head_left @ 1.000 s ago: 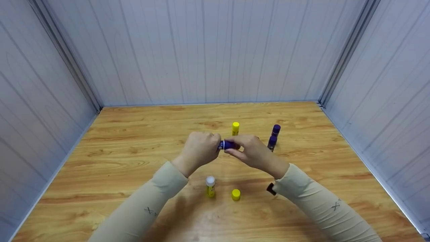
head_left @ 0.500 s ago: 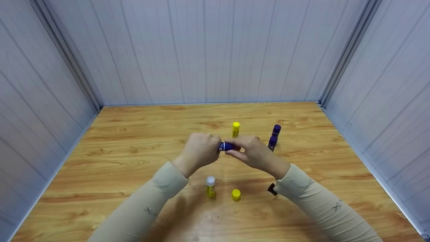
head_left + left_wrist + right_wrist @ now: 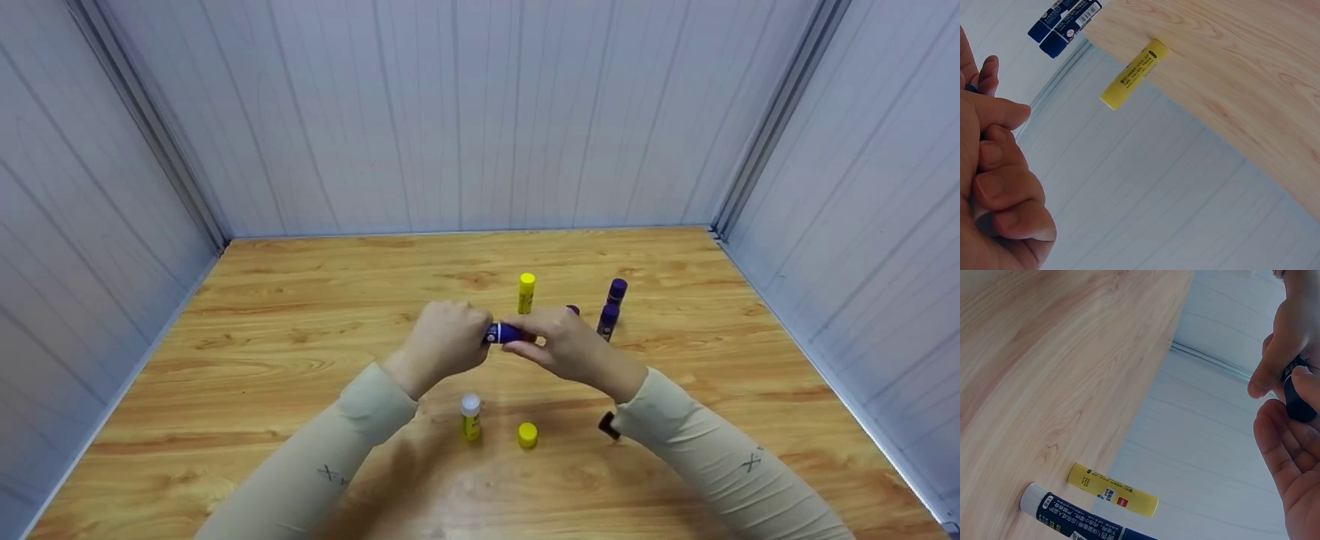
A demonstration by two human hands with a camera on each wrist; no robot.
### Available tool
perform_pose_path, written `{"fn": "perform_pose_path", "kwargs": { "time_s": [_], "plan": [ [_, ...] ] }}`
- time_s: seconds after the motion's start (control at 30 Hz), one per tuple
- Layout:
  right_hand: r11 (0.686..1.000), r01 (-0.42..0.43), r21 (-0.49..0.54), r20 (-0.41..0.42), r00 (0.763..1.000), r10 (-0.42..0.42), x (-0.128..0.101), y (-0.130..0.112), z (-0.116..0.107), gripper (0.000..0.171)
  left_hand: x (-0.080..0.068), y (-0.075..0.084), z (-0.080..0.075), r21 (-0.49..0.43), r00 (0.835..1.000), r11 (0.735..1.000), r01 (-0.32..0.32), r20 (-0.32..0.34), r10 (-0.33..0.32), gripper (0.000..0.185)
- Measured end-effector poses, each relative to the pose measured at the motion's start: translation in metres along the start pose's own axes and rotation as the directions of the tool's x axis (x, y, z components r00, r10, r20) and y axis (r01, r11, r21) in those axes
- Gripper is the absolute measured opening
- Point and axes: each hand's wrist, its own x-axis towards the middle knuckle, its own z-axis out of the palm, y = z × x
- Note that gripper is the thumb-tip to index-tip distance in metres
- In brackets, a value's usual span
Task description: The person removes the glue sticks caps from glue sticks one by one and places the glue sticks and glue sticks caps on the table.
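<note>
Purple glue stick (image 3: pixel 507 333) sits lying sideways between our two hands above the wooden table (image 3: pixel 262 330), our left hand (image 3: pixel 446 341) curled around one end and our right hand (image 3: pixel 566 341) pinching the other. Behind them a capped yellow glue stick (image 3: pixel 526 292) stands upright. Nearer us an uncapped yellow glue stick (image 3: pixel 470 417) stands just beside its loose yellow cap (image 3: pixel 527 434).

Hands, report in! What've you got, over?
Left hand and right hand both gripping the purple glue stick above the table. Nothing in the way.
</note>
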Motion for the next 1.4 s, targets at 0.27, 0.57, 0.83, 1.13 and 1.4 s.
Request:
{"fn": "perform_pose_path", "kwargs": {
  "time_s": [0.27,0.57,0.83,1.13,1.4],
  "plan": [
    [0.999,0.035,-0.034,-0.014,0.999,-0.035,-0.002,0.002,0.001,0.031,0.0,-0.001,0.002,0.011,1.0,1.0,-0.01,0.009,0.009,0.034],
    [0.998,0.05,-0.037,-0.012,0.999,-0.051,-0.003,0.001,0.001,0.033,0.0,-0.002,0.004,-0.005,0.999,1.0,-0.015,0.033,0.015,0.032],
    [0.995,0.076,-0.058,-0.022,0.997,-0.077,-0.005,0.003,0.001,0.035,0.001,-0.001,0.002,-0.037,0.998,0.999,-0.018,0.061,0.021,0.026],
    [0.994,0.092,-0.056,-0.019,0.996,-0.093,-0.006,0.003,-0.001,0.033,0.003,-0.001,0.0,-0.093,0.993,0.996,-0.002,0.116,0.012,0.025],
    [0.986,0.058,-0.154,-0.078,0.994,-0.071,-0.021,0.016,-0.012,0.032,-0.011,-0.027,-0.004,-0.117,0.982,0.985,0.124,0.16,-0.105,0.022]
  ]
}}
